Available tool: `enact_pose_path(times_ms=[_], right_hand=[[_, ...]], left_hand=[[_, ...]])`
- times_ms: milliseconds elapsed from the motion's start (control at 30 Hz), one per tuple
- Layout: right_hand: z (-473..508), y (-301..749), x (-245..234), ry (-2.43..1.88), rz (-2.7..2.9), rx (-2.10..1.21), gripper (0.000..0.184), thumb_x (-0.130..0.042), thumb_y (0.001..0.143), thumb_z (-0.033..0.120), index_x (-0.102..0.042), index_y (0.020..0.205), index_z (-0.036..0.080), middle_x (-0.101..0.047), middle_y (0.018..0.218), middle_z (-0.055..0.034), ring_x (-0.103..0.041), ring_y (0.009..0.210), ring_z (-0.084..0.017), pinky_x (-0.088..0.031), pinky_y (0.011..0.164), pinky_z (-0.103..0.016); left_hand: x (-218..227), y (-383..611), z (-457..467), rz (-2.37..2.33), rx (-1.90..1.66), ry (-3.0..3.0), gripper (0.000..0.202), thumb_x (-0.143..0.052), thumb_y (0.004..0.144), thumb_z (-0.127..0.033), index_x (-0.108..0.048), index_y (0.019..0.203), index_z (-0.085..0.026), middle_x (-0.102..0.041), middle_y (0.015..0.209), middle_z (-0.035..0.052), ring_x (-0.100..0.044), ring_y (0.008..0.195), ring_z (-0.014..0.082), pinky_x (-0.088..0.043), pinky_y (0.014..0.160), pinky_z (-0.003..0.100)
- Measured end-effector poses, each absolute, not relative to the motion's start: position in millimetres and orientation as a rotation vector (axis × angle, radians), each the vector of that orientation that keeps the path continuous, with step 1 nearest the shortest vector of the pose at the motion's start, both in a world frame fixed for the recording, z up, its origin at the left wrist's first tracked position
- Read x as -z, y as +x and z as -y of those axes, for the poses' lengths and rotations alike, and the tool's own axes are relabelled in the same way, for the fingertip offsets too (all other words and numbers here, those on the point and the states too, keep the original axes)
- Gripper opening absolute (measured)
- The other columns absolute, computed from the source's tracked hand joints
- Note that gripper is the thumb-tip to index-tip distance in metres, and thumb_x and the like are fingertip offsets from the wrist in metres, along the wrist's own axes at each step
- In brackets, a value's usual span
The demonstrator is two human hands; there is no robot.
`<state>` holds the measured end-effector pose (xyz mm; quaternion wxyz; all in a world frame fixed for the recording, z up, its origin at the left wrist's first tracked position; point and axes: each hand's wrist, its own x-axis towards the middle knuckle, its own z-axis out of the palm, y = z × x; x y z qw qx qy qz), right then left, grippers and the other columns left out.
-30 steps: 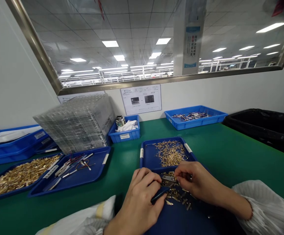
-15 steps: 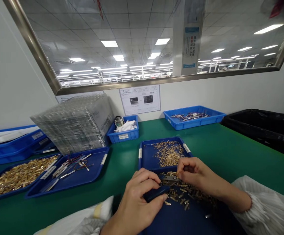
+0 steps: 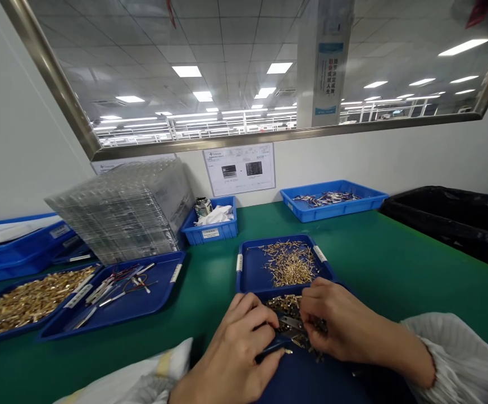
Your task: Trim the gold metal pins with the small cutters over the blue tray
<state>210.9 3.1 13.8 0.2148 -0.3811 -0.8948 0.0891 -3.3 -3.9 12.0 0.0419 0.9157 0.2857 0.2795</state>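
Note:
My left hand (image 3: 239, 343) is wrapped round blue-handled pliers (image 3: 293, 322), whose metal head points right over the near dark-blue tray (image 3: 298, 381). Just right of the pliers' head is my right hand (image 3: 340, 317), thumb and fingers pinched together. Whatever lies between those fingertips is hidden. Small gold-coloured metal pieces (image 3: 284, 304) lie in the near tray, beneath and around both hands. A dark-blue tray (image 3: 250, 261) right behind it holds a heap of thin gold-coloured pins (image 3: 292, 266).
At left, one tray holds many brass-coloured pieces (image 3: 28, 300); another tray (image 3: 159, 289) has wired parts. Behind them rise stacked clear plastic trays (image 3: 121, 216) and a small blue bin (image 3: 210, 231). Back right are a blue tray (image 3: 336, 210) and a black-lined bin (image 3: 450, 216).
My right hand has moved slightly down and left, its fingers now lower beside the pliers' head. The left hand keeps its grip on the pliers. The view has shifted slightly.

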Motion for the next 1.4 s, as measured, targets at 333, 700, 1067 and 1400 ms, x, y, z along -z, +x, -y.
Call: enact_pose_path(times_ms=[333, 700, 1067, 1400], right_hand=[[-18.2, 243.9, -29.7, -1.277, 2.163, -0.453, 0.014, -0.052, 0.077, 0.009, -0.056, 0.087, 0.018, -0.06, 0.08, -0.0017, -0.054, 0.071, -0.014, -0.04, 0.062, -0.023], [-7.9, 260.0, -14.5, -1.486, 2.571, -0.462, 0.082, -0.084, 0.041, 0.019, -0.054, 0.117, 0.026, -0.056, 0.109, -0.0064, -0.055, 0.095, -0.028, -0.04, 0.077, -0.033], [-13.6, 220.5, -4.7, -1.301, 2.441, -0.479, 0.016, -0.048, 0.084, 0.011, -0.061, 0.08, 0.02, -0.059, 0.076, -0.0005, -0.057, 0.069, -0.014, -0.038, 0.063, -0.024], [-12.6, 221.2, -12.0, -1.208, 2.246, -0.612, 0.022, -0.042, 0.086, 0.009, -0.062, 0.086, 0.019, -0.061, 0.078, -0.0022, -0.056, 0.068, -0.014, -0.039, 0.061, -0.025]], left_hand=[[-13.4, -0.7, 1.1, -1.025, -0.907, 2.615, 0.009, -0.061, 0.071, -0.011, -0.056, 0.066, -0.017, -0.06, 0.079, 0.0031, -0.054, 0.078, 0.0189, -0.044, 0.072, 0.036], [-10.7, -1.1, -3.5, -1.119, -0.919, 2.496, 0.012, -0.062, 0.07, -0.012, -0.054, 0.063, -0.017, -0.06, 0.079, 0.0015, -0.055, 0.077, 0.0183, -0.045, 0.071, 0.035], [-9.3, -2.8, -4.3, -1.191, -1.016, 2.494, 0.012, -0.062, 0.069, -0.011, -0.053, 0.064, -0.017, -0.06, 0.078, 0.0009, -0.055, 0.075, 0.0177, -0.045, 0.069, 0.034], [-9.8, -2.6, -4.7, -1.2, -1.046, 2.495, 0.01, -0.062, 0.07, -0.013, -0.055, 0.065, -0.018, -0.061, 0.078, 0.0015, -0.056, 0.077, 0.0181, -0.046, 0.07, 0.033]])
